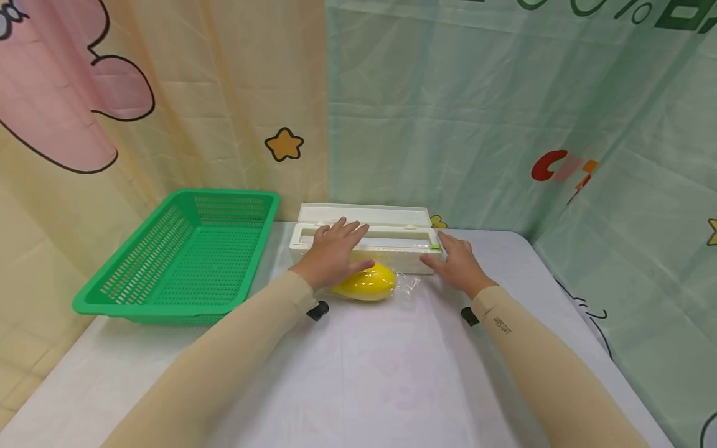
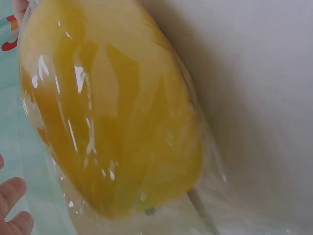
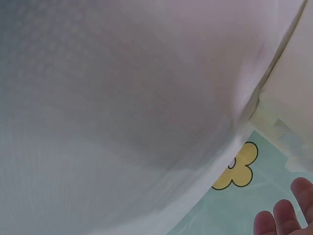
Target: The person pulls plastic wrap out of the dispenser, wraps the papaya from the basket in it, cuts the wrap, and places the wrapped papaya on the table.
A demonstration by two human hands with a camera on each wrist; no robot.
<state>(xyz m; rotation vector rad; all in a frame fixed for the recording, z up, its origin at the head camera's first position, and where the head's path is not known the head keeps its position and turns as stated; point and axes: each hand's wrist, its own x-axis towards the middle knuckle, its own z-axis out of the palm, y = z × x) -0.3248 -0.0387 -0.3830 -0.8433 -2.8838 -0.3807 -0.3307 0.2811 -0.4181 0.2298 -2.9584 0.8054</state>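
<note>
A white cling film dispenser (image 1: 386,261) lies across the table in the head view, its lid (image 1: 364,215) raised behind it and a small green piece at its right end. Before its front wall rests a smooth, oval yellow thing (image 1: 366,283) wrapped in clear film (image 2: 83,103); its exact kind I cannot tell. My left hand (image 1: 330,252), fingers spread, is over the dispenser's left part, with the thumb by the yellow thing; contact is unclear. By the dispenser's right end is my right hand (image 1: 456,264), fingers extended and thumb apart. Neither hand grips anything.
A green plastic basket (image 1: 173,314) with slotted walls stands left of the dispenser. The table has a white cloth (image 1: 386,386). Printed curtains (image 1: 448,124) hang close behind and to the right. A loose end of film (image 1: 407,286) sticks out right of the yellow thing.
</note>
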